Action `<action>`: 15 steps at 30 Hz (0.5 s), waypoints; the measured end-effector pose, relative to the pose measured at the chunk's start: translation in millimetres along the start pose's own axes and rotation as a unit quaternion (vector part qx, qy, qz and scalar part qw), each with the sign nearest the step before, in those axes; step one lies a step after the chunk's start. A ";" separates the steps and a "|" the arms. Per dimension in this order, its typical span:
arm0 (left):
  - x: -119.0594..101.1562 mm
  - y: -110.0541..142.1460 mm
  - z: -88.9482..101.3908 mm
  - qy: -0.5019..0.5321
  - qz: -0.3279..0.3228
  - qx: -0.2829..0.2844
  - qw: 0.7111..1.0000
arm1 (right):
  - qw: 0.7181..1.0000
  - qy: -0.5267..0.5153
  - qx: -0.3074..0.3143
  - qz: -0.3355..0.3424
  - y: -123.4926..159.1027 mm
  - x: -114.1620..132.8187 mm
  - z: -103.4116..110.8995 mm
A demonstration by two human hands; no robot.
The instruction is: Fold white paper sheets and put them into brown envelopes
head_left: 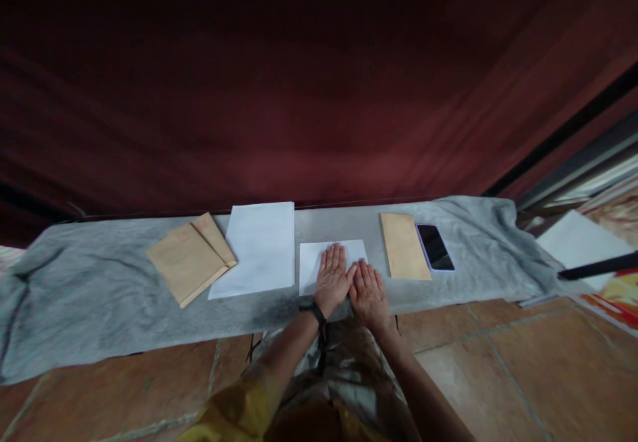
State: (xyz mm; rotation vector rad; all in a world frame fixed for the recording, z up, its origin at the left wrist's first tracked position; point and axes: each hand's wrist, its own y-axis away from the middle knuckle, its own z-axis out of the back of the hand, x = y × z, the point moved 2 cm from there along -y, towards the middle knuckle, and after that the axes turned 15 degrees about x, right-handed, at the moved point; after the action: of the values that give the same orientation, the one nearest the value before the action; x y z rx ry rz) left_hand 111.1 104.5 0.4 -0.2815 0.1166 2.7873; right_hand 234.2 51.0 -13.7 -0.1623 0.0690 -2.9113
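While both hands (351, 288) press the paper (310, 262), its left edge shows.

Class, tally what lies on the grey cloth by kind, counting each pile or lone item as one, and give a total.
Envelopes: 2 (left pile, right envelope)
Paper: 2 (large paper, small paper)
Phones: 1 (phone)
Total: 5

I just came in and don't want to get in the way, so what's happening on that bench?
A person has both hands, left and right, flat on a small white sheet on the grey cloth. To the left lie a larger white stack and brown envelopes; to the right, another brown envelope beside a phone.
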 end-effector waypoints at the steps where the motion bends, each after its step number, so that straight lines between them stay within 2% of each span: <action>1: 2.4 -4.8 0.6 -0.001 0.005 0.003 1.000 | 1.000 -0.002 -0.004 0.000 -0.2 0.2 -0.4; 4: 17.6 -9.2 2.5 -0.005 0.032 -0.005 0.999 | 1.000 -0.010 -0.019 -0.005 -0.3 0.7 -1.4; 8: 38.7 1.2 4.2 -0.008 0.085 -0.024 0.996 | 1.000 -0.018 -0.018 -0.011 1.9 0.1 -1.2; 12: 44.5 12.4 5.0 -0.014 0.097 -0.043 0.994 | 0.999 -0.027 0.009 -0.025 -4.7 1.6 2.2; 15: 43.8 14.5 5.0 -0.016 0.095 -0.048 0.994 | 0.998 -0.047 0.023 -0.031 -26.0 10.3 7.1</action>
State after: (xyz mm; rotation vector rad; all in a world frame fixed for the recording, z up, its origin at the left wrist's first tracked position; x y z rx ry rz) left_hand 64.8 105.5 -3.1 -0.2620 0.0010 2.9912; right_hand 219.4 73.7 -4.1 -0.2994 -0.0178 -2.9580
